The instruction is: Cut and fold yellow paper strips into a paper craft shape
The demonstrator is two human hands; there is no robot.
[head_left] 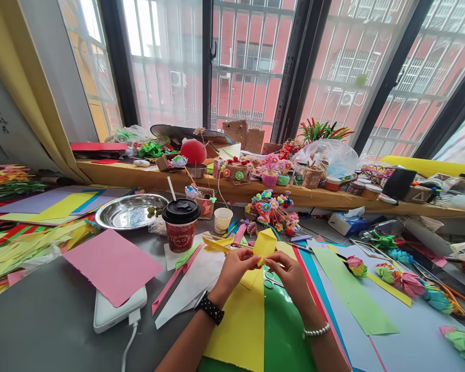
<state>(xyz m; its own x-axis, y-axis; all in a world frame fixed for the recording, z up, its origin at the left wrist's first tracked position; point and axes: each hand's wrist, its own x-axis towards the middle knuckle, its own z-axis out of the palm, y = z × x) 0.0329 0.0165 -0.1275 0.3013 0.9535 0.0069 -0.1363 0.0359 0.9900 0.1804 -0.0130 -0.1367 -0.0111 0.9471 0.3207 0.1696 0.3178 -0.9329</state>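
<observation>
Between my two hands is a small folded piece of yellow paper (265, 244), held upright over the table. My left hand (238, 266) pinches its lower left side, and a black dotted band circles that wrist. My right hand (289, 274) has thumb and fingers closed on its lower right edge; a beaded bracelet is on that wrist. Below lies a sheet of yellow paper (236, 330) on a green sheet (287, 330). The scissors (272, 279) rest just under my right hand, partly hidden by it.
Left of my hands stand a lidded red drink cup (181, 225) with a straw, a paper cup (222, 220) and a metal plate (129, 212). Pink paper (113, 266) covers part of a white power bank (120, 309). Green paper (352, 289) and crumpled paper flowers (408, 283) lie right.
</observation>
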